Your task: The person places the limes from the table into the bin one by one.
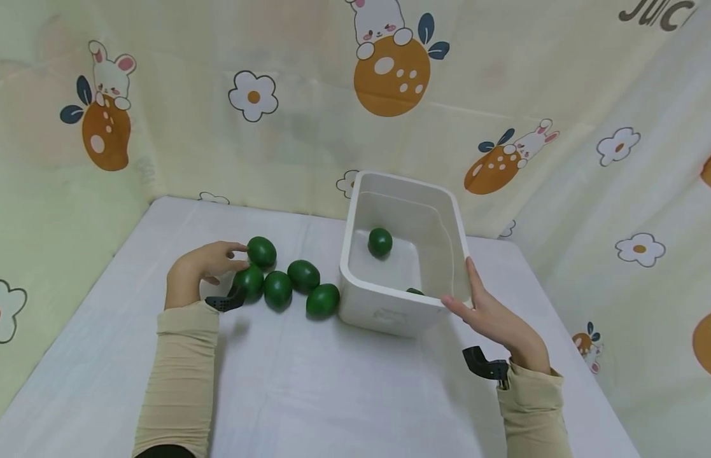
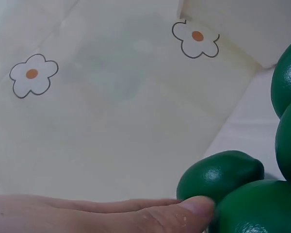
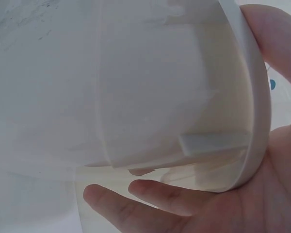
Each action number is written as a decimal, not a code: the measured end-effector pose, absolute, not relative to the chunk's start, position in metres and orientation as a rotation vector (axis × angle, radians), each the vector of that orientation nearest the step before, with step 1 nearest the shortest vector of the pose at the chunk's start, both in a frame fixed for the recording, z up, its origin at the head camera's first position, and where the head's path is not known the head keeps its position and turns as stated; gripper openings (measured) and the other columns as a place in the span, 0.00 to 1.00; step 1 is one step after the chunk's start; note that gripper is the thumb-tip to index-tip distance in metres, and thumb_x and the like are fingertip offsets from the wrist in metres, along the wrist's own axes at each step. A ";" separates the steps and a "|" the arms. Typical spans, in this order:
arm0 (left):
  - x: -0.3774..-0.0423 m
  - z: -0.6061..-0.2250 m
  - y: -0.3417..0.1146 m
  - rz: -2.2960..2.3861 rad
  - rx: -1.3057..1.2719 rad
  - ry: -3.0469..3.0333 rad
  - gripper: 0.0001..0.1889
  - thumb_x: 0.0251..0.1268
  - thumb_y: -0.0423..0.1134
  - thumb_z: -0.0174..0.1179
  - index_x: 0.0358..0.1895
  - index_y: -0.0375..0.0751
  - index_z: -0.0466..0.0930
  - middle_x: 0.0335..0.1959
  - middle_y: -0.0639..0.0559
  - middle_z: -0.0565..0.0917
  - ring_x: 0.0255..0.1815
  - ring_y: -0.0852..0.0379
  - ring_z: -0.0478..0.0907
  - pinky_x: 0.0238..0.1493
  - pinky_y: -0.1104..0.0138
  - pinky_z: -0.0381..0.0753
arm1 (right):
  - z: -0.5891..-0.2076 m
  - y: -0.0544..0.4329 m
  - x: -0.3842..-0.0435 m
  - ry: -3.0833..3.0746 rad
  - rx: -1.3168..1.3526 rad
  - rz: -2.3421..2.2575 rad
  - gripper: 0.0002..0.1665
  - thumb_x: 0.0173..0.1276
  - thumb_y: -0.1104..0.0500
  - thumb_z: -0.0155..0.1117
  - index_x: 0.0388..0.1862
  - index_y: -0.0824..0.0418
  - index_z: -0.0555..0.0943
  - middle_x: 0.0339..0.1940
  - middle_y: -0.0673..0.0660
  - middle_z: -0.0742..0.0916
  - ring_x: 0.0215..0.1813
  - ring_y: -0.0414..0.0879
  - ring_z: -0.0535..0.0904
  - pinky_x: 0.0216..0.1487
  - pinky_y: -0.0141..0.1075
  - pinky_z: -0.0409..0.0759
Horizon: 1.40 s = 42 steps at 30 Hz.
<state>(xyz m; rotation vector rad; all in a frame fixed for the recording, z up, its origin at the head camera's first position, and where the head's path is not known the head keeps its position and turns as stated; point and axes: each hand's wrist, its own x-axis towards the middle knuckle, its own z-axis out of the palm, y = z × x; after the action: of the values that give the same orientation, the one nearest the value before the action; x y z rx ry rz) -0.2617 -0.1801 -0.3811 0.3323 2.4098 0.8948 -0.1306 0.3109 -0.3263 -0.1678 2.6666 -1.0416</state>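
Observation:
Several glossy dark green limes lie in a cluster on the table to the left of a white plastic bin. My left hand is at the cluster's left side, its fingertips at the back lime and the left lime. In the left wrist view the thumb touches the near lime; the other fingertips are partly hidden. My right hand grips the bin's front right corner, thumb at the rim and fingers along the outer wall. Inside the bin sits one lime; another shows only its top behind the front wall.
A white cloth covers the table. Behind it and to both sides hangs a printed curtain with rabbits, fruit and flowers. The rightmost loose lime lies close against the bin's left side.

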 end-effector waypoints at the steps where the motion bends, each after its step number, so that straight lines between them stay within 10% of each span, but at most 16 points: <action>1: -0.262 -0.382 -0.179 0.902 0.342 2.394 0.33 0.72 0.47 0.50 0.74 0.39 0.51 0.69 0.25 0.57 0.64 0.33 0.67 0.46 0.57 0.82 | -0.326 0.311 -0.130 2.667 -0.167 -1.042 0.58 0.72 0.43 0.51 0.72 0.49 0.17 0.77 0.65 0.40 0.75 0.64 0.46 0.66 0.67 0.54; 8: -0.261 -0.385 -0.170 1.025 0.306 2.262 0.43 0.66 0.43 0.58 0.76 0.44 0.40 0.69 0.25 0.56 0.63 0.36 0.68 0.43 0.60 0.84 | -0.324 0.309 -0.130 2.660 -0.182 -1.069 0.58 0.72 0.44 0.52 0.73 0.50 0.17 0.77 0.63 0.38 0.76 0.63 0.42 0.67 0.67 0.51; 15: -0.257 -0.382 -0.163 0.993 0.247 2.246 0.50 0.63 0.40 0.62 0.77 0.53 0.32 0.68 0.28 0.57 0.38 0.51 0.83 0.40 0.63 0.84 | -0.324 0.307 -0.131 2.670 -0.214 -1.080 0.58 0.72 0.46 0.53 0.73 0.50 0.17 0.77 0.64 0.38 0.75 0.64 0.44 0.66 0.68 0.52; 29: -0.259 -0.384 -0.185 0.992 0.217 2.360 0.48 0.64 0.40 0.59 0.76 0.46 0.31 0.67 0.25 0.56 0.43 0.50 0.79 0.39 0.63 0.84 | -0.322 0.308 -0.130 2.675 -0.223 -1.079 0.58 0.72 0.46 0.53 0.72 0.51 0.17 0.77 0.63 0.39 0.75 0.63 0.45 0.66 0.67 0.53; 42: -0.286 -0.425 -0.195 1.040 -0.104 2.891 0.30 0.70 0.45 0.50 0.71 0.37 0.56 0.63 0.20 0.59 0.61 0.24 0.62 0.58 0.39 0.67 | -0.323 0.308 -0.127 2.674 -0.208 -1.071 0.57 0.73 0.46 0.51 0.72 0.49 0.17 0.76 0.66 0.43 0.71 0.63 0.54 0.59 0.59 0.68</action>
<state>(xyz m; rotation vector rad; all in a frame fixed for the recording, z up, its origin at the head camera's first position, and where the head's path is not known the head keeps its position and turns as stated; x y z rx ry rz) -0.2863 -0.1950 -0.4251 -0.1036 2.8908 1.0401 -0.1267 0.3077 -0.3228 -0.2079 2.6741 -1.0710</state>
